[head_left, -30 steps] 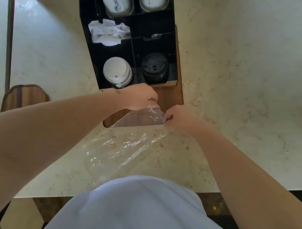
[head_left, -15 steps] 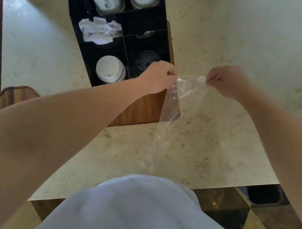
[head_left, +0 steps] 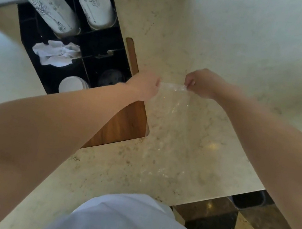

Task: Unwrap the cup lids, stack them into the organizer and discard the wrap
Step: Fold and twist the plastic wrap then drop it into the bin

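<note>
A clear plastic wrap hangs stretched between both hands above the marble counter, to the right of the organizer. My left hand pinches its top left corner and my right hand pinches the top right corner. The black organizer stands at the left. A stack of white lids sits in its near left compartment and a stack of black lids in the near right one.
Two tall stacks of paper cups fill the organizer's far compartments, and crumpled white napkins lie in a middle one. A wooden board lies under the organizer. The marble counter extends right. A dark bin shows below the counter edge.
Both hands carried the wrap from in front of the organizer to its right and lifted it, spreading apart then drawing closer. The view shifted left to right.
</note>
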The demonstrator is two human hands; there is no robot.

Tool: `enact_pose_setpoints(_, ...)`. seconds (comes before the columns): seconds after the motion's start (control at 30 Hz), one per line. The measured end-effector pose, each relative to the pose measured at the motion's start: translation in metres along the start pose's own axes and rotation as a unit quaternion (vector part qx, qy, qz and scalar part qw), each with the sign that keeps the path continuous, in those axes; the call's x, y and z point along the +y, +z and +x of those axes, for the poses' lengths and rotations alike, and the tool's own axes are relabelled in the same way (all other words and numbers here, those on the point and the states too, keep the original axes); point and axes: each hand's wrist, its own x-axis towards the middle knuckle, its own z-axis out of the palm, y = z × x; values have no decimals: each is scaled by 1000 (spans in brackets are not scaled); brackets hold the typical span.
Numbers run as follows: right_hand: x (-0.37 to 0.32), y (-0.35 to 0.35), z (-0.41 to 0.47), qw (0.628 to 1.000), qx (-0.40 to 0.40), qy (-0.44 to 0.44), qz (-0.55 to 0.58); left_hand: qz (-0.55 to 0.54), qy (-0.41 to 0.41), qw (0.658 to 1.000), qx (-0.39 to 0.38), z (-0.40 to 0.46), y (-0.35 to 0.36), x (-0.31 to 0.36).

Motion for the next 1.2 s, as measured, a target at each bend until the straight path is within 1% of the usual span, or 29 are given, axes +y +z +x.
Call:
enact_pose_setpoints(0.1,3,15,2,1000,-3,-4,-6,126,39,991,-8,3,9,4)
enact_pose_setpoints(0.23,5,26,7,999,19,-28,3,206,35,977,31,9,20,9)
enact_pose_setpoints(0.3,7,32,8,998,36,-43,14,266,55,961,60,12,23,7)
enact_pose_setpoints(0.37,10,41,9,996,63,-53,29,310,83,945,66,16,25,3)
enact_pose_setpoints(0.47,14,55,7,987,127,-86,40,330,125,933,75,22,24,-4)
enact_pose_setpoints(0.57,18,64,3,977,164,-137,2,333,165,923,97,23,23,-11)
enact_pose_setpoints(0.67,20,66,-3,962,204,-182,-20,372,188,905,88,18,24,-12)
enact_pose_setpoints(0.77,20,66,-9,956,195,-216,-34,387,189,900,69,16,23,-9)
enact_pose_setpoints(0.97,39,54,-8,956,195,-214,-42,328,152,932,36,21,28,2)
enact_pose_setpoints(1.07,45,48,-5,953,188,-227,-63,332,176,926,38,20,28,8)
enact_pose_setpoints(1.2,48,50,-10,945,185,-252,-99,371,215,902,42,13,29,0)
